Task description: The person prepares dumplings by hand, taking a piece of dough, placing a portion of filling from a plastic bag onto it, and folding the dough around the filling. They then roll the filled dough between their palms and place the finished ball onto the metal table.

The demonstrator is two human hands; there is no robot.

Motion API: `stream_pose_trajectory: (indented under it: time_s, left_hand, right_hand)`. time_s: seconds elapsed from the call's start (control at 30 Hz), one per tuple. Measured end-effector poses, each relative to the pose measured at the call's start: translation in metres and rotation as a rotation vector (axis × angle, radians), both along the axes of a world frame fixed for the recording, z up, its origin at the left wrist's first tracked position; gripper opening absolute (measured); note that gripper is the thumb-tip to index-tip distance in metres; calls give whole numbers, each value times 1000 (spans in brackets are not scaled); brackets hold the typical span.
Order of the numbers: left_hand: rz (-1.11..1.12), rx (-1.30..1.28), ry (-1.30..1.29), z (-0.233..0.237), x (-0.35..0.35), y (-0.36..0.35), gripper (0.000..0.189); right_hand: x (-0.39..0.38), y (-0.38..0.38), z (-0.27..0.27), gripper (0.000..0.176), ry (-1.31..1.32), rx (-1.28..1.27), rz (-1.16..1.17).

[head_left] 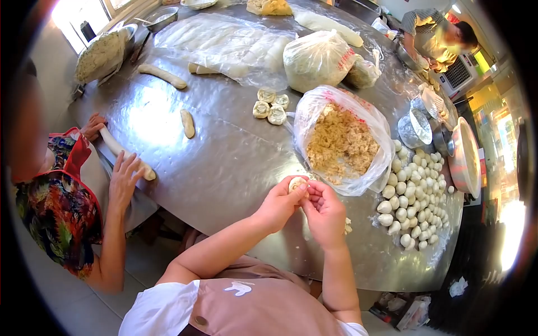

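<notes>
In front of my apron, my left hand (282,206) is closed round a small piece of dough (297,183), its thumb on the near side. My right hand (324,211) meets it from the right, with thumb and curled fingers pinched at the dough's edge. The underside of the dough is hidden by my fingers. Just beyond my hands lies an open plastic bag of crumbly tan filling (342,140). Several round white dough balls (413,193) are spread to the right of it. A small cluster of folded dough pieces (270,106) sits left of the bag.
At the left, a co-worker's hands (124,173) rest on a dough roll (115,147). Shorter dough strips (162,75) lie on the metal table (224,145). Plastic-covered dough (224,47) and a tied bag (316,61) stand behind. Bowls (414,129) line the right edge; another person (426,33) works far right.
</notes>
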State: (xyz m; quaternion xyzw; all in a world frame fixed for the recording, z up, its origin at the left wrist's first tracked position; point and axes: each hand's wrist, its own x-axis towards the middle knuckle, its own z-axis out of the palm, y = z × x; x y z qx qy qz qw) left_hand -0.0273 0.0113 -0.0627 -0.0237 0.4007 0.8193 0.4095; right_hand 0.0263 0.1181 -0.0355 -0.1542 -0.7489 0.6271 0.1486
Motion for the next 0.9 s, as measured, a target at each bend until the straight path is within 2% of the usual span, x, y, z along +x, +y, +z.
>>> stream_pose_trajectory:
  time_s: [0.03, 0.07, 0.17, 0.23, 0.27, 0.37, 0.4, 0.5, 0.53, 0.63, 0.67, 0.77, 0.9]
  left_hand:
    - [4, 33, -24, -1, -1, -1, 29]
    - [7, 66, -44, -2, -2, -2, 29]
    - [-39, -80, -39, 7, 3, -5, 29]
    - [-6, -96, 4, -1, 7, -1, 29]
    - [-12, -78, -8, -10, 7, -2, 29]
    - [0, 8, -89, -4, 3, -9, 28]
    - [6, 41, -127, 0, 4, -12, 28]
    - [60, 152, -204, 4, 3, -17, 28]
    - [35, 166, -263, 11, 2, -19, 30]
    - [-98, 181, -347, 16, 5, -20, 31]
    - [-114, 178, -316, 12, 7, -19, 30]
    - [-164, 159, -229, 4, 13, -20, 30]
    - [-198, 59, -162, 9, 15, -28, 32]
  right_hand:
    - [3, -1, 2, 20, -11, -143, -8]
    - [5, -1, 5, 20, -30, -66, -3]
    - [8, 1, 9, 19, -39, 208, 6]
    - [7, -1, 7, 20, 22, 447, 10]
    - [6, -2, 3, 25, 45, 469, 12]
    - [7, -7, 14, 31, -43, 312, 58]
    - [9, -5, 10, 36, -11, 157, 68]
    - [15, 6, 14, 39, 79, 289, 18]
    - [19, 13, 19, 51, 21, 418, 118]
    - [16, 8, 10, 68, 279, 719, 234]
    - [17, 6, -2, 77, 269, 758, 267]
    - [15, 3, -11, 74, 299, 824, 231]
    - [13, -9, -10, 57, 419, 911, 113]
